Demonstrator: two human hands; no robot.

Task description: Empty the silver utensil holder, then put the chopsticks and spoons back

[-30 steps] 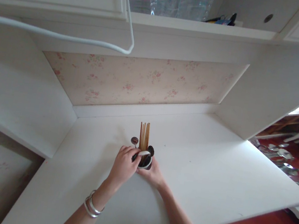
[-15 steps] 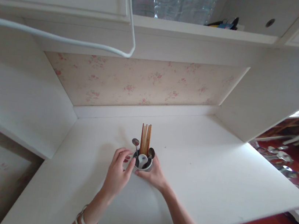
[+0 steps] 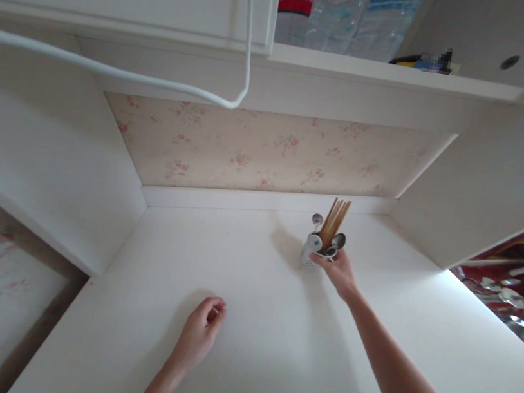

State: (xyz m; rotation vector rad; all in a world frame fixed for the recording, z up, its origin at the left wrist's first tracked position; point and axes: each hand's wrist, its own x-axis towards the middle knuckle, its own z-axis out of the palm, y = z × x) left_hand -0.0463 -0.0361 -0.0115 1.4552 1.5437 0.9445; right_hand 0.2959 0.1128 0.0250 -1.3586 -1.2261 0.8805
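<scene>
In the head view, my right hand (image 3: pixel 337 273) grips a pale, perforated utensil holder (image 3: pixel 311 255) by its right side, the thumb across its near side. Several wooden chopsticks (image 3: pixel 335 223) stand in it, leaning slightly right. A metal spoon (image 3: pixel 317 220) pokes up at its left and another metal spoon (image 3: pixel 339 240) at its right. At the front of the holder shows a white spoon (image 3: pixel 315 243). My left hand (image 3: pixel 200 331) is apart from it, over the white tabletop (image 3: pixel 248 364), with fingers curled in and nothing visible in them.
Above the tabletop hangs an open cabinet (image 3: pixel 396 74) with large water bottles (image 3: pixel 339 12) inside. A white cable (image 3: pixel 161 83) droops below its door. Flowered wallpaper (image 3: pixel 268 149) covers the back wall, and a white side panel (image 3: pixel 482 188) stands at the right.
My right hand has carried the utensil holder away and to the right. My left hand has come off it and its fingers have curled in. The camera view has shifted a little.
</scene>
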